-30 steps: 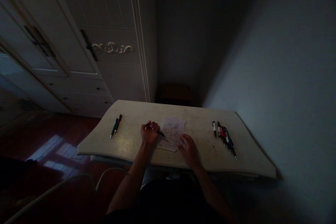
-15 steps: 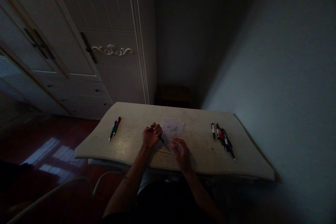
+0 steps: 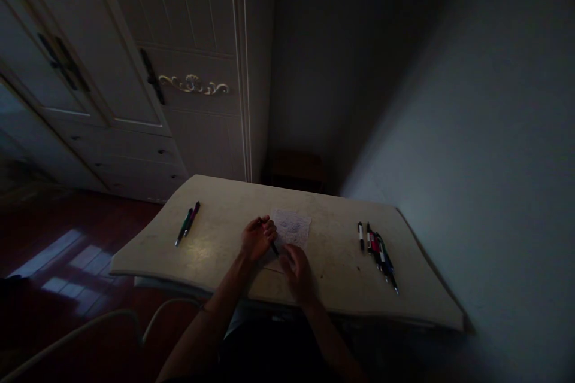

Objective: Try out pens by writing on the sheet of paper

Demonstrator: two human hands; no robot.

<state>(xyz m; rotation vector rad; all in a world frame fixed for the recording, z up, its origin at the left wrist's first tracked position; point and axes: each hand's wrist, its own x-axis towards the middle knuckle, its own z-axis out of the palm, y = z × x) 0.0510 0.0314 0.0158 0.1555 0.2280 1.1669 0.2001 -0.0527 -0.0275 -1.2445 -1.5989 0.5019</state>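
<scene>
My left hand (image 3: 258, 239) is closed around a dark pen (image 3: 274, 248), palm turned up, with the pen slanting down to the right out of the fist. My right hand (image 3: 297, 269) is at the pen's lower end, thumb and fingers bent around it; the tip is hidden there. Under and behind the hands lies a sheet of paper (image 3: 293, 228) covered in small marks, too faint to read.
On the white table (image 3: 233, 203), a green pen (image 3: 183, 227) and a purple pen (image 3: 192, 219) lie at the left. Several pens (image 3: 381, 254) are bunched at the right, beside a white-and-black pen (image 3: 361, 236). A wardrobe (image 3: 202, 137) stands behind; a wall (image 3: 494, 191) borders the right.
My right hand has moved left to the pen's lower end, and its fingers now cover the tip. My left hand keeps hold of the pen. The view has shifted slightly.
</scene>
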